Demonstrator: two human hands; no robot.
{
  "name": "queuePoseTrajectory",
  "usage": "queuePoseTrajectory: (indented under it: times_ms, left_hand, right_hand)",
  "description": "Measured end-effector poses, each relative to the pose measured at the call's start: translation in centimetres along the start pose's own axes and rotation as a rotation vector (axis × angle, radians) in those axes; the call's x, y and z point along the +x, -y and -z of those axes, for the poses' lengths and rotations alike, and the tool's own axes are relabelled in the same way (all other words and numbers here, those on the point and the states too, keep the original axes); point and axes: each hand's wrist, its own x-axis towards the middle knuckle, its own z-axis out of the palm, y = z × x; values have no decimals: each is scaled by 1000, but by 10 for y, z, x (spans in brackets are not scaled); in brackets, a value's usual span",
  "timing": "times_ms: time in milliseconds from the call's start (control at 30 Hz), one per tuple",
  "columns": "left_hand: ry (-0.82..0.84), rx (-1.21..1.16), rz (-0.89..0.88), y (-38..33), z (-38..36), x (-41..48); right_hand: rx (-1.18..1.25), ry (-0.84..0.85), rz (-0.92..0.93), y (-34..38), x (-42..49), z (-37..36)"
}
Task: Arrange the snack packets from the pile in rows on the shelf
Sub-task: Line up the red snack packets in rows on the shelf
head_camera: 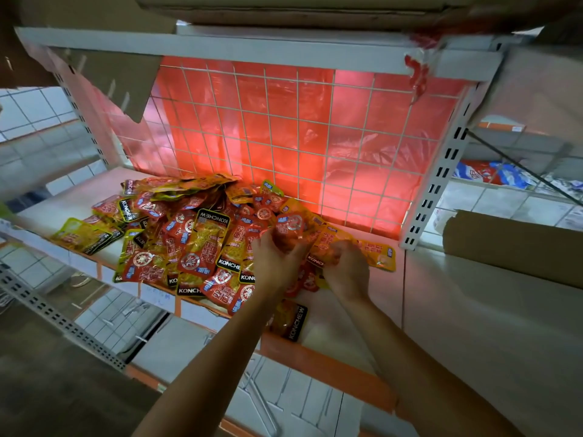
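Head view: white shelf (391,298) with an orange front edge, seen from above; two bare forearms are reached in from below.
Pile: red and yellow KONCHEW snack packets (189,244), heaped loosely over the left and middle of the shelf, from the back grid to the front edge.
Left hand (274,263): fingers curled round a red packet (289,228), held up at the pile's right side.
Right hand (347,272): fingers curled down on an orange-yellow packet (325,244), just beside the left hand; whether it is lifted or pressed flat cannot be told.
Laid packets (380,252): a few orange-yellow ones, flat and overlapping, right of the right hand toward the shelf's right edge.
Stray packet (291,321): flat near the front edge, partly hidden by the left forearm.
Back: white wire grid (284,121), with a red plastic sheet (391,127) seen behind it.
Right side: brown cardboard roll (511,244), lying beyond the shelf's right upright.
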Motion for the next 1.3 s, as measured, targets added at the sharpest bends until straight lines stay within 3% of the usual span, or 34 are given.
queuePoseTrajectory:
  times_ms: [200,400,567,767,933,1100,1300]
  left_hand:
    - [6,-196,-17,-6,13,-4]
    - [-24,-340,5,-1,26,-13]
    - [11,-377,69,-3,31,-16]
    - [-14,-404,72,-5,19,-18]
    - [-23,-496,99,-15,0,-25]
    - [20,-560,125,-25,-29,-38]
    - [220,-492,128,-47,-76,-73]
  right_hand:
    - [22,290,213,22,-26,-20]
    - [-174,466,320,31,-49,-26]
    - [-311,579,239,36,-48,-25]
    - [-16,727,120,20,-42,0]
    - [24,614,-65,-6,-38,33]
    - [264,279,-305,-38,-39,62]
    - [442,42,-466,-77,-50,105]
